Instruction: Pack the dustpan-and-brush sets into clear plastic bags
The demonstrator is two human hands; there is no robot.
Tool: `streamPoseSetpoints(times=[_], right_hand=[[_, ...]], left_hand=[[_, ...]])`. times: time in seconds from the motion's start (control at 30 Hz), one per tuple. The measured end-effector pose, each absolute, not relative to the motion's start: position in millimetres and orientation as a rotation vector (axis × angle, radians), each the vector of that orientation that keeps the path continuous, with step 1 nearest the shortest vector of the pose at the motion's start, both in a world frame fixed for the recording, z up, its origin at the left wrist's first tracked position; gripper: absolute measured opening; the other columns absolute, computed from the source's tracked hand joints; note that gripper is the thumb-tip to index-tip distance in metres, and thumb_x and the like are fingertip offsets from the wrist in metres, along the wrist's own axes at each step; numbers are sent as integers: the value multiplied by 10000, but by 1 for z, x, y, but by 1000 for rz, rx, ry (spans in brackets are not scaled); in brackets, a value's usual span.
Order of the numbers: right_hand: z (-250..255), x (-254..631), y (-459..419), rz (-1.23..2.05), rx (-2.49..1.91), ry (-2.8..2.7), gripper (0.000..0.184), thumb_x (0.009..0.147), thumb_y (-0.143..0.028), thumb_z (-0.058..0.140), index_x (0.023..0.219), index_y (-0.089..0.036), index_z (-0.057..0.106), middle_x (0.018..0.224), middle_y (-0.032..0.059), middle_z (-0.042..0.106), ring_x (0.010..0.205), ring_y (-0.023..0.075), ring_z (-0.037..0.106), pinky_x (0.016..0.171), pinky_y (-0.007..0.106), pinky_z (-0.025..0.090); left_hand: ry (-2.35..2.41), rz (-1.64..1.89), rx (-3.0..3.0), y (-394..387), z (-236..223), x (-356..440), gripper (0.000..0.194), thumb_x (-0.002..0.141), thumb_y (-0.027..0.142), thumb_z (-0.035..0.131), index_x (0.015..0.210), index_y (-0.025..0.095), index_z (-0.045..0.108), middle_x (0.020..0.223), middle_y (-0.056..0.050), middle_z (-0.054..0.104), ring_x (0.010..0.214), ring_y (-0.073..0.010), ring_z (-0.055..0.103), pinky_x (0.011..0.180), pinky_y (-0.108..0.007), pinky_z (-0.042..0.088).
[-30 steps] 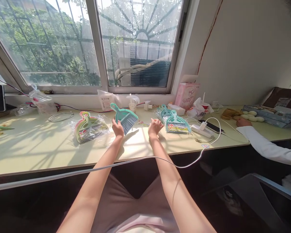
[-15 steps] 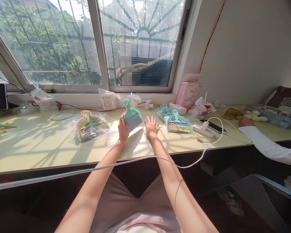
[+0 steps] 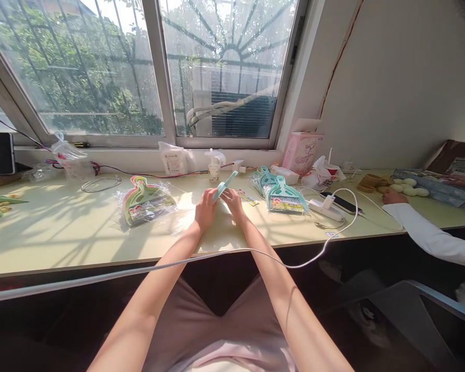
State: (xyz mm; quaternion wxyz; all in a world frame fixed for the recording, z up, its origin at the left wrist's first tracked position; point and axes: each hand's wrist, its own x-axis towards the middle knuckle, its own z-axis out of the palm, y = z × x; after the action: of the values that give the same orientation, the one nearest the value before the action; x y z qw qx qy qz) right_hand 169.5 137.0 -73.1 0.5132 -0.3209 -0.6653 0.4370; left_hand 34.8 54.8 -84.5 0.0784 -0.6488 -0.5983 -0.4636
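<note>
A small teal dustpan-and-brush set [image 3: 220,190] stands tilted above the table, turned nearly edge-on, so its bristles are hidden. My left hand [image 3: 205,209] grips it from the left with bent fingers. Closed against its other side is my right hand [image 3: 233,205], with the fingertips partly hidden. Just beyond the right hand lies a colourful card label [image 3: 247,197]. To the right, plastic-wrapped teal dustpan-and-brush sets [image 3: 284,195] lie together. Left of my hands sits a stack of green and pink dustpan sets [image 3: 141,199] in clear wrap.
A white cable [image 3: 217,254] crosses before the table edge above my forearms. A power strip [image 3: 325,209] and phone [image 3: 344,203] lie at right. A drink cup [image 3: 214,170] stands behind my hands. Another person's sleeved arm [image 3: 430,230] reaches in from the right.
The dustpan-and-brush set has turned from facing me with bristles showing to nearly edge-on and lower. My right hand, spread open before, has closed onto it. The card label is now more exposed.
</note>
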Motion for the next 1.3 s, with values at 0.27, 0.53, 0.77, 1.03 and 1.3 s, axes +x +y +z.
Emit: streamPoseSetpoints(times=[0.27, 0.53, 0.77, 1.03, 1.3], right_hand=[[-67, 173, 134, 1090, -863, -1510, 275, 886, -331, 761, 1128, -204, 782, 1448, 148, 716, 1188, 300, 803, 1010, 376, 642], [-66, 174, 142, 1184, -768, -1439, 378, 811, -410, 853, 1112, -194, 776, 1380, 157, 765, 1115, 290, 809, 988, 389, 660], [-59, 182, 142, 1029, -881, -1543, 251, 986, -329, 702, 1165, -218, 839, 1537, 148, 710, 1217, 264, 788, 1017, 347, 649], [-29, 205, 130, 740, -1108, -1812, 126, 978, -281, 793, 1048, -250, 893, 1139, 84, 882, 1059, 283, 830, 981, 368, 613], [27, 234, 111, 39, -1421, -2316, 265, 943, -484, 886, 910, -222, 887, 924, 111, 844, 1016, 325, 808, 865, 353, 534]], left_hand=[[-1689, -1475, -2043, 54, -85, 35, 354, 1107, 256, 593, 1446, 241, 696, 1504, -166, 701, 1364, -342, 703, 952, -409, 648], [-1757, -1663, -1912, 53, -79, 44, 309, 1086, 249, 610, 1374, 272, 718, 1438, -156, 717, 1286, -335, 744, 1012, -437, 647], [-1887, -2224, -866, 65, -66, 4, 452, 1187, 312, 280, 1544, 186, 528, 1516, -245, 669, 1457, -360, 638, 1224, -583, 484], [-2220, -2313, -1011, 80, -75, -1, 266, 1064, 240, 505, 1255, 203, 687, 1190, -170, 786, 1157, -330, 762, 1075, -487, 565], [-2265, -2133, -1363, 93, -97, -1, 207, 936, 215, 641, 747, 266, 574, 867, -127, 750, 1136, -371, 750, 1138, -559, 532]])
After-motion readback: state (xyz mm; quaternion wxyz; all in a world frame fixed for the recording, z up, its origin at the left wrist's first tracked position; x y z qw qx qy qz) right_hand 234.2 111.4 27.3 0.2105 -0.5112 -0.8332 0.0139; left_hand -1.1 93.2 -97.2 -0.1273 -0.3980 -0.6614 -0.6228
